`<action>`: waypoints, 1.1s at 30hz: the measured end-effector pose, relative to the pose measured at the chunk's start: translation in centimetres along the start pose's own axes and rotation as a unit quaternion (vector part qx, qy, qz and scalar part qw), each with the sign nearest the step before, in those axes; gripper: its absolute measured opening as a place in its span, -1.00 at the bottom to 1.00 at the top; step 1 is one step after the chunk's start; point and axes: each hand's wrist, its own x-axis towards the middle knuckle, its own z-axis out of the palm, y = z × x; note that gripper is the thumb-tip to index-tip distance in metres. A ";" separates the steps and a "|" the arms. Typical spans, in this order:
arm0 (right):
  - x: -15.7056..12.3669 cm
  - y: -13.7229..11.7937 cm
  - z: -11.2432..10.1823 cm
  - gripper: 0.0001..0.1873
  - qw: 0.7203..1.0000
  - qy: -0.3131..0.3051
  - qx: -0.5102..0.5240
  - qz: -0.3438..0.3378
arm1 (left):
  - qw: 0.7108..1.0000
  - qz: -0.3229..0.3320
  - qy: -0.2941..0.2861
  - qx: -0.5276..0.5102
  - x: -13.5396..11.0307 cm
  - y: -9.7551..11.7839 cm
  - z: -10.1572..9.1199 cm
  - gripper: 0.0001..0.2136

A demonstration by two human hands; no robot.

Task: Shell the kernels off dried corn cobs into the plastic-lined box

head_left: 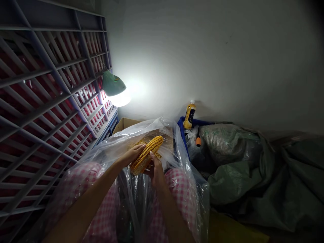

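A yellow ear of corn [149, 152] is held slanted between my two hands, over a clear plastic sheet or bag [101, 148]. My left hand [134, 154] wraps the cob's left side, fingers partly hidden behind it. On the right, my right hand [155, 168] grips the cob with the thumb pressed on the kernels. Near the lower end some of the cob looks bare and paler. Behind the ear, more yellow kernels show, possibly a second ear or loose corn; I cannot tell which. The plastic drapes over my knees in pink checked cloth [103, 216].
Stacked purple-grey slatted crates [83, 60] rise at the left, with a lit green lamp [113, 84] hanging there. A cardboard box [125, 124] stands behind the plastic. At right are a blue crate [181, 130], a yellow bottle [189, 114], a filled sack [227, 140] and dark green cloth [298, 182].
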 end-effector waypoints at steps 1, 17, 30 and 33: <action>0.0 0.0 0.0 -0.78 1.000 0.006 -0.002 -0.002 | 1.000 0.004 0.001 0.006 0.0 0.0 0.0 -0.45; -0.1 0.3 -0.2 -0.84 0.999 0.020 -0.017 -0.033 | 1.000 0.023 -0.012 0.013 -0.1 0.1 0.1 -0.47; 0.4 0.5 -0.4 -0.86 0.998 0.016 0.056 0.028 | 0.999 0.024 -0.010 0.033 0.2 -0.1 0.4 -0.48; 0.4 0.3 -0.4 -0.79 0.995 0.027 0.085 0.048 | 0.998 0.034 0.002 0.043 0.2 -0.3 0.4 -0.47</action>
